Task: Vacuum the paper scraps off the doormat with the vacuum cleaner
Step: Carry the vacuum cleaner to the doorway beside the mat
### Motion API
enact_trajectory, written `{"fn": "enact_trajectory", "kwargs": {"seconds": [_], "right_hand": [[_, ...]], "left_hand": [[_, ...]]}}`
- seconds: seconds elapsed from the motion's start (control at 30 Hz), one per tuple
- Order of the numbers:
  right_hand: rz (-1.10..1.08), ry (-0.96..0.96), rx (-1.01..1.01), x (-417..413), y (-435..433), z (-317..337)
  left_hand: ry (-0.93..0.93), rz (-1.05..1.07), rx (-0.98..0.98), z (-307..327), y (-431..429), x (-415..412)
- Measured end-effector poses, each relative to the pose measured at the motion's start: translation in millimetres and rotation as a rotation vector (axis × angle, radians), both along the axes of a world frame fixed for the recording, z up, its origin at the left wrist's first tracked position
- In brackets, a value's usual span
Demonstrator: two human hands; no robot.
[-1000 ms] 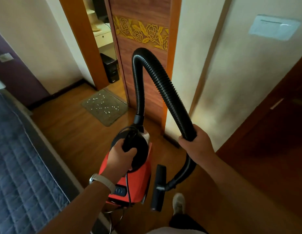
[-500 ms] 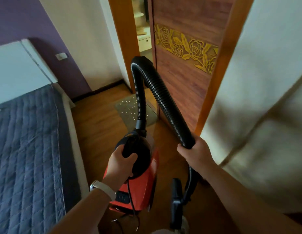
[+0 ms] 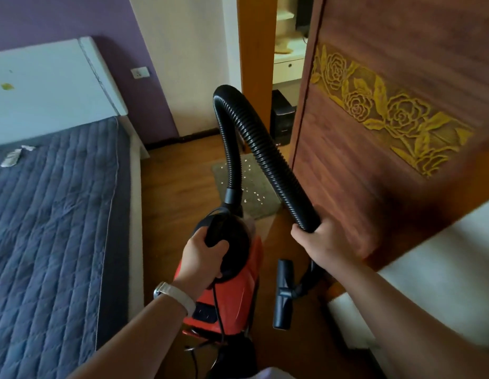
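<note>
Carrying recorded: left hand [image 3: 202, 258] closed round the red vacuum cleaner's [image 3: 237, 294] handle; doormat [image 3: 265, 207] with paper scraps [image 3: 258, 198] lies ahead; floor nozzle [image 3: 283, 294] hangs free below right hand [image 3: 324, 242], which is wrapped round the hose [image 3: 276, 173]. Risk: nozzle knocked against door [image 3: 374, 187].

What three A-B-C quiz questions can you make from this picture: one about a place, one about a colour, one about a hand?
1. Where is the mat? A under a bed. B on the floor by the door. C on a shelf.
2. What colour is the vacuum? A blue. B green. C red.
3. What is the right hand doing? A gripping the hose. B hanging open. C waving.
Answers: 1 B, it lies on the floor beside the door. 2 C, its body is red. 3 A, its fingers curl round the hose.
</note>
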State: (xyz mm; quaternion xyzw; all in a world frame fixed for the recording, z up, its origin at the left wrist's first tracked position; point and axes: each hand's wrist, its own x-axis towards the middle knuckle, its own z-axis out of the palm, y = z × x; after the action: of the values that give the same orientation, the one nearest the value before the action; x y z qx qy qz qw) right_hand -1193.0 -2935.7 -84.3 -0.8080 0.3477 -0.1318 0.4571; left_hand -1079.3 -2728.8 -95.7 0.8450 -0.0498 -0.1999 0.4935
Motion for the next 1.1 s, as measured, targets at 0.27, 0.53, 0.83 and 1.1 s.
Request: {"fn": "enact_trajectory", "kwargs": {"seconds": [0.27, 0.53, 0.83, 1.1], "right_hand": [[-0.075, 0.052, 0.049, 157, -27, -8], [0.004, -0.001, 0.015, 284, -37, 5], [0.176, -0.018, 0.03, 421, -61, -1], [0.297, -0.014, 0.127, 583, -107, -22]], "left_hand": [[0.063, -0.044, -0.04, -20, -30, 161], [0.03, -0.013, -0.026, -3, -31, 284], [0.04, 0.085, 0.042, -17, -33, 397], [0.041, 0.141, 0.141, -23, -68, 517]]}}
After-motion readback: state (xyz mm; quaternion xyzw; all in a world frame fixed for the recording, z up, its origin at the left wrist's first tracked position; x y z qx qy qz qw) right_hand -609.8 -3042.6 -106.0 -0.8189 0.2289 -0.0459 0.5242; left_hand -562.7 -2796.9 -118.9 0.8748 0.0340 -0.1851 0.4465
